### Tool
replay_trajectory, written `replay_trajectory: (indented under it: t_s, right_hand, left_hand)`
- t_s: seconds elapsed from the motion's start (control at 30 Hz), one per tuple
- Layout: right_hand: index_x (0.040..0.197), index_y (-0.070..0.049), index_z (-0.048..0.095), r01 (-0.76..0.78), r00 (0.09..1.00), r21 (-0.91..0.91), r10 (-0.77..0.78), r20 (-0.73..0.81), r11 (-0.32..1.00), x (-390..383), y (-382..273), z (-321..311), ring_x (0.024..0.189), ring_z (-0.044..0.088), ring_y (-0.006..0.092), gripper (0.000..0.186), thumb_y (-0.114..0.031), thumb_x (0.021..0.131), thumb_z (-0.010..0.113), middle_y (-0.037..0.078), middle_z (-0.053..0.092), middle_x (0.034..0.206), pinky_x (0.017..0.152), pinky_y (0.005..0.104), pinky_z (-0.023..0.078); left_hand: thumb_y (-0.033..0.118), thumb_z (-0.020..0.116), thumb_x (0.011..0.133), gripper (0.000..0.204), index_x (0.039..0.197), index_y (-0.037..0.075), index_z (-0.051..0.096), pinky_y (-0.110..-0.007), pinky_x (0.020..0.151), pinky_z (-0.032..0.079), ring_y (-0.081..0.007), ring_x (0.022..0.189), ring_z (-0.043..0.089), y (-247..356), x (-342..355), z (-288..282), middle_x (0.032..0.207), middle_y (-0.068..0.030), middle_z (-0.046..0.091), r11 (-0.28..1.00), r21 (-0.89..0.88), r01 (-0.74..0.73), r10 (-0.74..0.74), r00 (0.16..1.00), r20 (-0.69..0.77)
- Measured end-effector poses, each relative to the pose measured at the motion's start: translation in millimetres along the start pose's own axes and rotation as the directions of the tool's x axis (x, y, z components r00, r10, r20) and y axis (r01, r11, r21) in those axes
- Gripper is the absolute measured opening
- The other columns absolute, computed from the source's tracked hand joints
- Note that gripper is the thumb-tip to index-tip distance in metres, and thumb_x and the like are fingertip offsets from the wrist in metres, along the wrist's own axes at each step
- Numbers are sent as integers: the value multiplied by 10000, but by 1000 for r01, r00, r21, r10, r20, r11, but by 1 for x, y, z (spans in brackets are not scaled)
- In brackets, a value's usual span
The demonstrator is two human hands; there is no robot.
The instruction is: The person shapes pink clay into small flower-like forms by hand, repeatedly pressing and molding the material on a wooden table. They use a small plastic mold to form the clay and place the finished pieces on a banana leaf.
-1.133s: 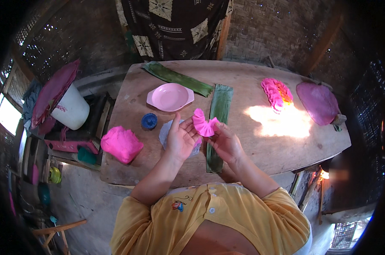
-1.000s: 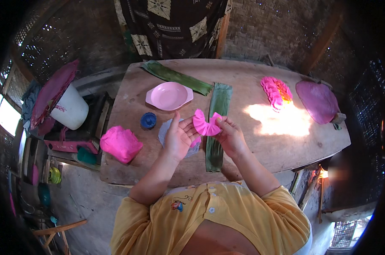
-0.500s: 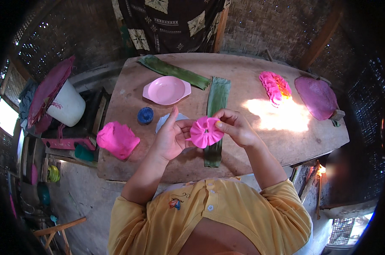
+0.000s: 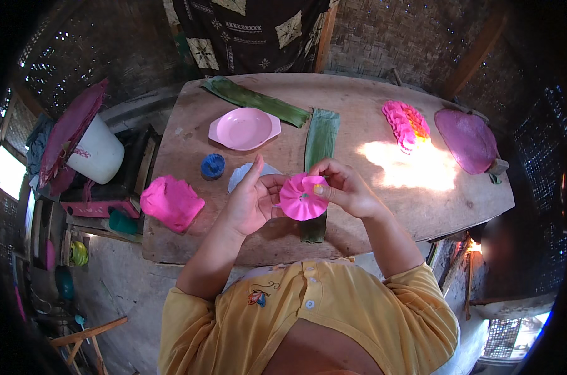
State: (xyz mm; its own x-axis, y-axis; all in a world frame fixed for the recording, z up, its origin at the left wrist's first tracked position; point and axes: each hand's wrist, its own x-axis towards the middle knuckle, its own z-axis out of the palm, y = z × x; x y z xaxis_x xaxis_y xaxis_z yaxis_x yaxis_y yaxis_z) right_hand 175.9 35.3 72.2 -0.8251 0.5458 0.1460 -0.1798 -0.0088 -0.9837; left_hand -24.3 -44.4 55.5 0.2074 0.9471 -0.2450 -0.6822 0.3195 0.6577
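Observation:
Between my hands, over the near middle of the table, is a round pink pleated dough flower [image 4: 302, 203] with a small hole at its centre. My right hand [image 4: 343, 187] pinches its upper right rim between thumb and fingers. Fingers of my left hand [image 4: 249, 200] hold it from behind and the left side, with that thumb pointing up and away. A green leaf strip [image 4: 321, 134] runs beneath it. Partly hidden behind my left hand lies a whitish round dish or sheet [image 4: 238, 175]. Left of that are a blue fluted cup [image 4: 213, 165] and a pink lump of dough [image 4: 172, 203].
A pink two-handled dish [image 4: 243, 129] stands on the wooden table [image 4: 190, 134], beside another leaf strip [image 4: 258, 103]. Ruffled pink pieces [image 4: 403, 125] sit far right, near a purplish flat round thing [image 4: 465, 140]. A white bucket [image 4: 99, 153] rests on a stove at left; a fire [image 4: 475, 246] burns lower right.
The dough flower has turned slightly in my fingers, and its rim under my right thumb has shifted. Both hands stay in nearly the same place.

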Motion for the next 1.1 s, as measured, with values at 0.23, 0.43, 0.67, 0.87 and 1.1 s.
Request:
replay_trajectory:
  t_s: [0.23, 0.43, 0.67, 0.87, 1.1]
  right_hand:
    - [933, -7, 517, 97, 978, -267, -141, -151, 959, -2, 7, 13, 863, 566, 95, 123, -71, 846, 576, 61, 591, 929, 753, 241, 470]
    - [1087, -1, 523, 321, 867, -694, -495, -59, 644, 2, 6, 16, 830, 578, 125, 281, -27, 812, 574, 77, 591, 967, 752, 289, 472]
    - [1165, -2, 490, 149, 930, -482, -288, -230, 863, 1, 3, 16, 823, 581, 134, 380, 6, 795, 575, 63, 609, 908, 755, 264, 461]
    - [1171, 22, 463, 5, 887, 69, 27, -461, 998, 3, 13, 8, 763, 572, 112, 404, 40, 784, 574, 60, 598, 853, 691, 230, 457]
    - [1167, 50, 453, -96, 694, -304, -155, -703, 948, 0, 23, -77, 672, 590, 144, 427, 17, 770, 606, 104, 622, 804, 607, 254, 468]
  left_hand:
    - [623, 361, 842, 677, 989, -4, 569, -331, 724, 514, -180, 887, 586, -3, -2, 4, 966, -97, 578, 999, 38, -17, 17, 1000, 9]
    - [599, 360, 857, 651, 1010, 2, 571, -303, 741, 501, -161, 877, 587, -3, -4, 7, 957, -77, 582, 993, 113, -32, 27, 998, 51]
    - [185, 594, 854, 304, 1070, -29, 586, -223, 721, 469, -91, 837, 574, -17, 0, 2, 942, -61, 626, 706, 633, -317, 362, 930, 61]
    - [130, 607, 838, 384, 1187, -3, 517, -232, 799, 449, -117, 974, 545, -28, 11, 2, 1085, -96, 588, 782, 570, -251, 339, 939, -52]
    - [221, 512, 898, 550, 1368, 70, 269, -352, 1030, 254, -211, 1296, 273, -21, 4, -4, 1398, -122, 302, 787, 502, -357, 394, 919, 36]
